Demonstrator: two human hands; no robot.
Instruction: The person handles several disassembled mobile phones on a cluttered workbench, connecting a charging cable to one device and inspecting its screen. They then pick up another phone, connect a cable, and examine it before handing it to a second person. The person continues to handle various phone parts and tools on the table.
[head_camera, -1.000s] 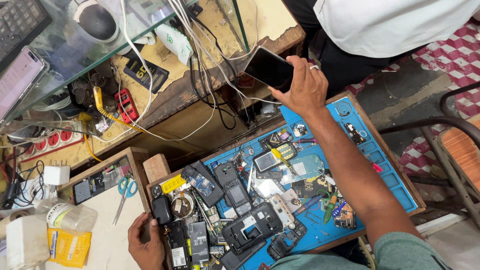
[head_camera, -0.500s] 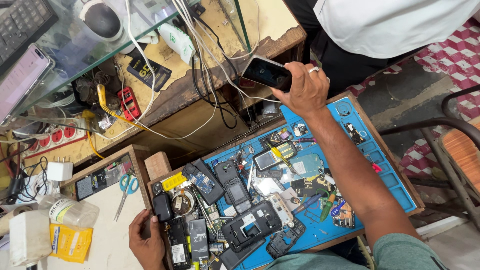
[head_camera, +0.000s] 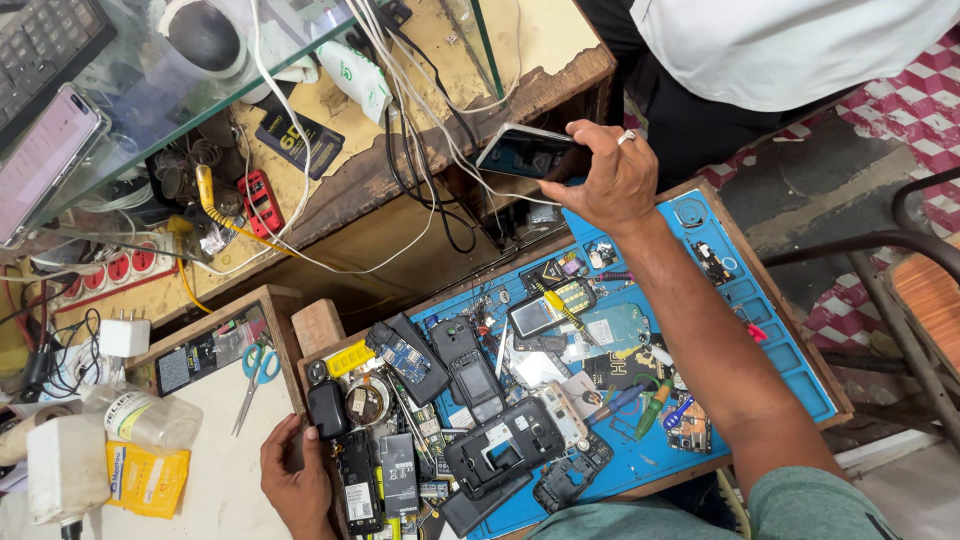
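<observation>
Smartphone (head_camera: 527, 153), a slim dark slab with a pale rim and a glossy screen, is held up at the far edge of the bench, above the gap between the blue silicone repair mat (head_camera: 790, 345) and the worn wooden shelf (head_camera: 420, 160) behind it. On the largest scale, the mat is seen to be spread over a wooden tray and crowded with opened phone bodies, boards and small tools; to its left a pale work surface (head_camera: 215, 470) carries blue-handled scissors (head_camera: 258, 367) and a clear plastic bottle (head_camera: 140, 417).

The phone's long axis is laid nearly level, running left to right across the view and tilted slightly down toward the right. It is clamped at its right end only by the right hand (head_camera: 615, 178), the fingers being closed over the top edge and the thumb pressed beneath, so that most of the slab projects leftward from the grip, toward the hanging white and black cables (head_camera: 400, 75).

The left hand (head_camera: 295, 480) is kept well apart from the phone, at the near left corner of the tray, where its fingers are curled against a small black phone part (head_camera: 328, 408); whether that part is actually pinched cannot be told. The right hand is therefore much the nearer.
</observation>
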